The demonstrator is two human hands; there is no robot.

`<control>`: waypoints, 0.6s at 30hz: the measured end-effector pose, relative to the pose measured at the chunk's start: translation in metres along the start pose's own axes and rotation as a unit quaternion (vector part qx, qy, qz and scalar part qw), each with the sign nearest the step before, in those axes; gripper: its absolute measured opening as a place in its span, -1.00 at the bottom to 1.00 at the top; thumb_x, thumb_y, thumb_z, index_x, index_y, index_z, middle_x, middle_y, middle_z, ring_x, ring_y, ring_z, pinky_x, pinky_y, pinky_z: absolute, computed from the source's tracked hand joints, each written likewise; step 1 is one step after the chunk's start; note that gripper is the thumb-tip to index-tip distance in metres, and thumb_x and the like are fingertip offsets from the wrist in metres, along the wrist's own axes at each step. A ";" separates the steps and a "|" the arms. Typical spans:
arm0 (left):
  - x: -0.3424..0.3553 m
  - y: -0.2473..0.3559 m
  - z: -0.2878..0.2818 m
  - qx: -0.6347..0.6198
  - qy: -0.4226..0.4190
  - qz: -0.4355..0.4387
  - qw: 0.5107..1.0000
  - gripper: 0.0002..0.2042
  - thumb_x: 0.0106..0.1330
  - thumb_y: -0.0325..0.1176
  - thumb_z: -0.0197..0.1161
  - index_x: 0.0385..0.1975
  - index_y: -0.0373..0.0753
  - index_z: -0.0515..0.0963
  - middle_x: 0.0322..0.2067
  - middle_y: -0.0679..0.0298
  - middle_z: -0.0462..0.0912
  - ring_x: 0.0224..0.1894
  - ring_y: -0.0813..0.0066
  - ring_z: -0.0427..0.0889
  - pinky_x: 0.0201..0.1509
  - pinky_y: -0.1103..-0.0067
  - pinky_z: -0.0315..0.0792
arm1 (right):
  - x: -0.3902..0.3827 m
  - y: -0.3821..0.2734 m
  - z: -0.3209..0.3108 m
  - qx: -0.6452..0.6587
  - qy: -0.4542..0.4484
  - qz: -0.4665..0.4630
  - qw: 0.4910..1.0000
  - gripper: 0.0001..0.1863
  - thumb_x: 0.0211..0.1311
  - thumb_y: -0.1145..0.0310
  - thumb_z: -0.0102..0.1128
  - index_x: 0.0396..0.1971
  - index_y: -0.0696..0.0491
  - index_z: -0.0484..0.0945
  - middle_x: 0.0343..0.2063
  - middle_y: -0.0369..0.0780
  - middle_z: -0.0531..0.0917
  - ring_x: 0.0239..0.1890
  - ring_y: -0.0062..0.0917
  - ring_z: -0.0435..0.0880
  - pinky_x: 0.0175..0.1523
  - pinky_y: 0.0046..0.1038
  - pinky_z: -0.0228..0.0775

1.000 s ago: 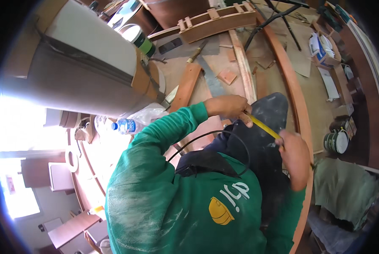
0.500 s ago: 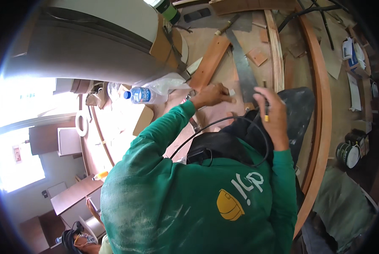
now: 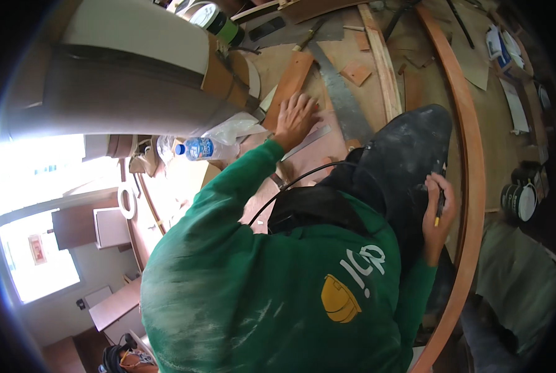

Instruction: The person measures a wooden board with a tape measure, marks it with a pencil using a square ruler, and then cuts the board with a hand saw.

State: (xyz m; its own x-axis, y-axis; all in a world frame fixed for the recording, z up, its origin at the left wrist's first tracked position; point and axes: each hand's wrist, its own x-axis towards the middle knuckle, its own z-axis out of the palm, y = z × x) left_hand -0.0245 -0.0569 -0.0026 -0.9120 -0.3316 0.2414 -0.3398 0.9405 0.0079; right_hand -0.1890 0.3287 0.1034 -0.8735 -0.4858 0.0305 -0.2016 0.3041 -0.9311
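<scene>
My left hand [image 3: 295, 119] lies with fingers spread over the near end of a reddish-brown wooden board [image 3: 293, 78]. A narrow grey metal strip [image 3: 312, 140], like a ruler or square blade, lies just below that hand. To its right is a long grey saw-like blade [image 3: 342, 93]. My right hand [image 3: 439, 208] is closed around a thin dark pencil or pen [image 3: 440, 205] with a yellow end. It is beside my dark-clad leg [image 3: 408, 152], at the right.
A water bottle [image 3: 195, 148] and clear plastic [image 3: 234, 129] lie left of my left hand. Wooden strips [image 3: 382, 68] and a long curved wooden edge [image 3: 470, 155] run along the right. Paint cans [image 3: 519, 202] stand beyond it. A small wood offcut [image 3: 356, 73] lies ahead.
My left hand has opened from a pinch and flattened over the board. My right hand has moved right and down, from above the work surface to beside my leg, keeping the yellow-ended pencil or pen.
</scene>
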 end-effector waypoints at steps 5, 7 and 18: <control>-0.125 -0.036 0.036 -0.056 -0.176 0.012 0.983 -0.42 0.23 0.00 0.51 0.07 -0.31 0.51 0.00 -0.05 0.52 0.10 -0.13 0.49 0.18 0.13 0.42 | -0.041 0.021 -0.031 0.066 0.076 0.044 0.994 -0.79 0.58 0.48 0.16 0.02 0.27 0.66 -0.11 -0.11 0.78 -0.02 -0.47 0.75 0.18 -0.44 0.56; -0.118 -0.026 0.025 -0.120 -0.203 -0.061 0.970 -0.47 0.19 -0.02 0.53 -0.03 -0.31 0.58 -0.01 -0.05 0.53 0.11 -0.15 0.48 0.20 0.10 0.40 | -0.048 0.026 -0.038 0.085 0.110 0.045 0.989 -0.77 0.59 0.46 0.16 0.05 0.27 0.65 -0.11 -0.13 0.78 -0.04 -0.48 0.75 0.17 -0.45 0.56; -0.054 -0.040 -0.003 -0.428 -0.245 -0.098 0.864 -0.56 0.54 -0.03 0.32 0.07 -0.32 0.49 -0.31 0.26 0.60 -0.28 0.47 0.57 -0.19 0.45 0.47 | -0.067 0.036 -0.054 0.096 0.196 0.036 0.975 -0.62 0.66 0.17 0.10 0.05 0.19 0.68 -0.19 -0.14 0.75 -0.12 -0.45 0.73 0.10 -0.44 0.52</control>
State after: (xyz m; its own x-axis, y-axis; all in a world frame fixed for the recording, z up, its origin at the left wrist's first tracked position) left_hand 0.0391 -0.0766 -0.0132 -0.9155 -0.2849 -0.2840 -0.3951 0.5042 0.7679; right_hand -0.1614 0.4165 0.0875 -0.9923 -0.1066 0.0634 -0.0790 0.1493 -0.9856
